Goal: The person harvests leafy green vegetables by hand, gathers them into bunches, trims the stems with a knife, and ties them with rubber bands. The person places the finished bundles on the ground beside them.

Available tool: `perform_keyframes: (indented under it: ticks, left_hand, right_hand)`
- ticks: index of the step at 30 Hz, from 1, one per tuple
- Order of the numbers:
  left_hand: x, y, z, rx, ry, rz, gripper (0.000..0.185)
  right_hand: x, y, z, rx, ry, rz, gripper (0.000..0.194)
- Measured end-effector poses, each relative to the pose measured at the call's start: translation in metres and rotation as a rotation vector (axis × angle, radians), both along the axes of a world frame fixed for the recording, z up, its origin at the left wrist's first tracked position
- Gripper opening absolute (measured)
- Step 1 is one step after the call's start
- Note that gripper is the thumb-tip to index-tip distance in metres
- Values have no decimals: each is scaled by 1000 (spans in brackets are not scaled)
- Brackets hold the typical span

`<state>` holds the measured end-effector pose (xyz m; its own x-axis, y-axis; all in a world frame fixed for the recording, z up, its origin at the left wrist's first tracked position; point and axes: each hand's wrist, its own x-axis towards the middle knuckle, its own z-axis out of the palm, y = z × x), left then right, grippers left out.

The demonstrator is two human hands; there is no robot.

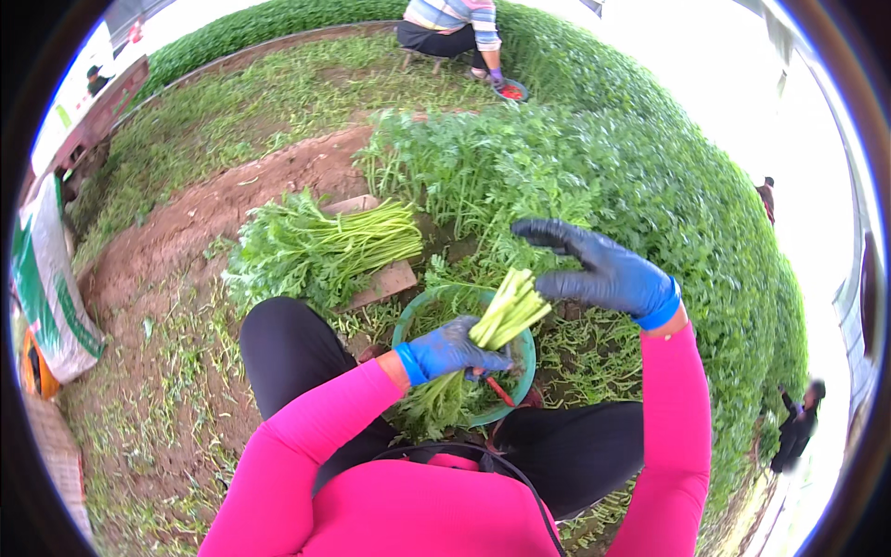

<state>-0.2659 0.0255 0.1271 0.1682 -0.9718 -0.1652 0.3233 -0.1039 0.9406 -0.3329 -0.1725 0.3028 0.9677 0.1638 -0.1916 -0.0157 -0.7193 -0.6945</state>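
My left hand (452, 348), in a blue glove, grips a bunch of leafy green stalks (511, 310) above a green plastic basin (529, 362) between my knees. The cut ends point up and right; the leaves hang down into the basin. Just right of those ends is my right hand (602, 268), in a dark blue glove, with its thumb and fingers apart and nothing in it. A red-handled tool (500, 392) shows below my left hand; its other end is hidden. Left of the basin, a larger pile of cut greens (334, 240) lies across a wooden board (383, 284).
Dense standing greens (592, 167) grow ahead and to the right. A white and green woven sack (59, 278) stands at far left. At the top, a seated person (452, 31) reaches to a basin (513, 90) with red things. Another person (797, 425) is at right.
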Motion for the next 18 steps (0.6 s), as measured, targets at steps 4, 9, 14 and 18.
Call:
perform_keyframes:
  ticks: [4,9,14,18]
  left_hand:
    - [1,0,2,-63,52,6,23]
    - [-5,-3,11,-51,75,-1,21]
    - [-5,-4,15,-52,114,103,21]
    - [-8,-7,14,-79,142,128,23]
  right_hand:
    - [14,-11,-18,31,-64,-12,78]
    - [23,6,-40,36,-139,32,66]
    - [24,18,-52,167,-150,75,68]
    - [18,18,-53,24,-196,81,68]
